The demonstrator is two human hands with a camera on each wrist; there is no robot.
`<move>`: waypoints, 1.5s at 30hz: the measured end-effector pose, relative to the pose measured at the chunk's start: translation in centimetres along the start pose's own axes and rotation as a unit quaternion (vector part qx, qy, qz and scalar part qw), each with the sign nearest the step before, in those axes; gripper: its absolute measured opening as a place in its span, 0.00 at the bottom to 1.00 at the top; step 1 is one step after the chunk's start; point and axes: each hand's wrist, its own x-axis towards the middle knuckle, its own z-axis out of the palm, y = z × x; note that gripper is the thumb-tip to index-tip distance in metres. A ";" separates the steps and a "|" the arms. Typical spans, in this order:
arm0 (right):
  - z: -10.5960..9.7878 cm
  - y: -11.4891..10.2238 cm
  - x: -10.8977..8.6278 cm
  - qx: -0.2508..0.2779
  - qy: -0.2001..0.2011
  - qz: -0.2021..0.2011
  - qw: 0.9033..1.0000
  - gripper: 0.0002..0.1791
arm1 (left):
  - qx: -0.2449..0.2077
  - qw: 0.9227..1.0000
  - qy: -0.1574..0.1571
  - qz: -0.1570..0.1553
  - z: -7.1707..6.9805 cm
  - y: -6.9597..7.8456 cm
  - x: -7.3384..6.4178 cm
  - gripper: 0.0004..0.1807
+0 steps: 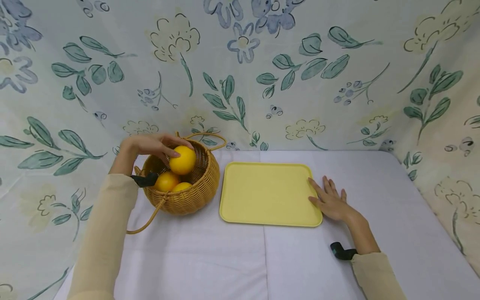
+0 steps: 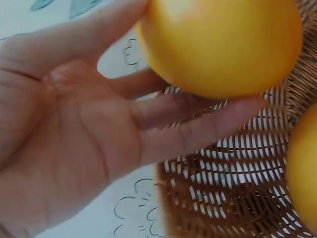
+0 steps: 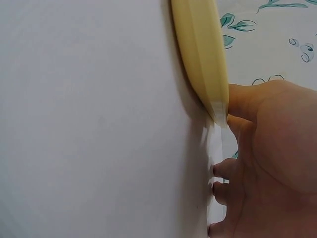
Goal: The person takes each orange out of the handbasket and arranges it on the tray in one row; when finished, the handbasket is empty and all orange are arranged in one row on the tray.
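Note:
My left hand [image 1: 153,146] pinches an orange [image 1: 182,160] between thumb and fingers, at the mouth of a wicker basket [image 1: 187,200]. In the left wrist view the thumb and fingers lie around the held orange [image 2: 223,44], over the basket's woven inside [image 2: 233,148]. Below it in the basket sit two more oranges, one at the front left [image 1: 166,181] and one partly hidden [image 1: 182,186]. At the right edge of a pale yellow tray [image 1: 266,193], my right hand [image 1: 331,204] rests with spread fingers, thumb and index finger over the rim.
The basket stands left of the tray, one thin handle [image 1: 204,134] leaning back and the other [image 1: 150,218] lying toward the front left. A white cloth [image 1: 195,254] covers the table. Floral fabric [image 1: 240,75] hangs behind and at both sides.

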 end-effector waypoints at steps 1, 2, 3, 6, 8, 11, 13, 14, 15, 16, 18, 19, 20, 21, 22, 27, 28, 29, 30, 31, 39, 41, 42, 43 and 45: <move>0.0 0.0 0.0 0.001 0.000 0.000 1.000 0.39 | 0.002 1.000 0.007 0.010 -0.1 0.0 -0.3 0.28; 0.0 0.0 0.0 0.002 0.000 0.000 1.000 0.40 | 0.006 1.000 0.015 0.019 -0.1 0.1 -0.5 0.28; 0.0 0.0 0.0 0.002 0.000 0.000 1.000 0.40 | 0.009 0.999 0.024 0.027 -0.1 0.1 -0.7 0.28; 0.1 0.1 0.0 0.003 0.000 0.002 1.000 0.40 | 0.003 0.998 0.048 0.045 -0.1 0.3 -1.2 0.29; 0.1 0.1 0.0 0.002 0.001 0.003 1.000 0.40 | 0.001 0.996 0.058 0.061 0.0 0.5 -1.3 0.29; 0.1 0.1 0.0 -0.001 0.000 0.004 1.000 0.40 | -0.001 0.993 0.075 0.091 0.4 1.0 -1.4 0.29; 0.1 0.1 0.0 -0.002 0.000 0.005 1.000 0.40 | -0.003 0.990 0.088 0.111 0.7 1.4 -1.3 0.28; 0.1 0.1 0.0 -0.001 0.000 0.005 1.000 0.40 | -0.007 0.988 0.096 0.122 0.8 1.7 -1.3 0.28; 0.1 0.1 0.0 -0.001 0.000 0.006 1.000 0.40 | -0.013 0.986 0.105 0.130 1.0 2.1 -1.2 0.28; 0.1 0.1 0.0 0.000 0.000 0.006 1.000 0.40 | -0.019 0.984 0.111 0.136 1.3 2.5 -1.1 0.28; 0.1 0.1 -0.1 0.000 0.001 0.005 1.000 0.40 | -0.034 0.981 0.124 0.143 1.9 3.6 -0.9 0.29; 0.1 0.1 -0.1 -0.001 0.000 0.006 1.000 0.40 | -0.041 0.981 0.129 0.142 2.2 4.2 -0.8 0.29; 0.1 0.2 -0.1 -0.001 0.001 0.006 1.000 0.40 | -0.050 0.980 0.136 0.136 2.6 4.9 -0.6 0.29; 0.1 0.2 -0.1 -0.001 0.001 0.005 1.000 0.40 | -0.057 0.980 0.142 0.128 3.1 5.6 -0.3 0.28; 0.1 0.3 -0.1 -0.002 0.001 0.005 1.000 0.40 | -0.063 0.979 0.148 0.122 3.5 6.2 0.0 0.28; 0.1 0.3 -0.1 0.003 0.001 0.006 1.000 0.40 | -0.078 0.978 0.169 0.094 5.8 9.1 1.7 0.28; 0.1 0.2 -0.1 0.004 0.000 0.006 1.000 0.40 | -0.077 0.979 0.167 0.093 6.2 9.6 2.0 0.27; 0.0 0.1 -0.1 0.005 0.000 0.007 1.000 0.40 | -0.076 0.979 0.165 0.090 6.6 10.2 2.3 0.27; 0.1 0.1 -0.1 0.004 0.000 0.007 1.000 0.40 | -0.075 0.980 0.162 0.090 7.0 10.7 2.6 0.27; 0.1 0.1 0.0 0.003 0.000 0.007 1.000 0.40 | -0.072 0.981 0.159 0.088 7.4 11.1 3.1 0.27; 0.1 0.3 0.1 0.002 0.000 0.003 1.000 0.39 | -0.060 0.984 0.153 0.065 10.3 11.7 8.3 0.26; 0.1 0.2 0.1 0.002 0.000 0.004 1.000 0.39 | -0.068 0.984 0.156 0.051 11.2 11.4 9.7 0.26; 0.1 0.2 0.0 0.002 0.000 0.004 1.000 0.39 | -0.070 0.984 0.159 0.042 11.7 11.3 10.3 0.26; 0.1 0.2 0.0 0.004 0.001 0.004 1.000 0.39 | -0.074 0.983 0.165 0.030 12.1 11.1 10.8 0.26; 0.1 0.2 -0.1 0.004 0.002 0.004 1.000 0.39 | -0.077 0.981 0.175 0.010 12.9 10.8 11.8 0.26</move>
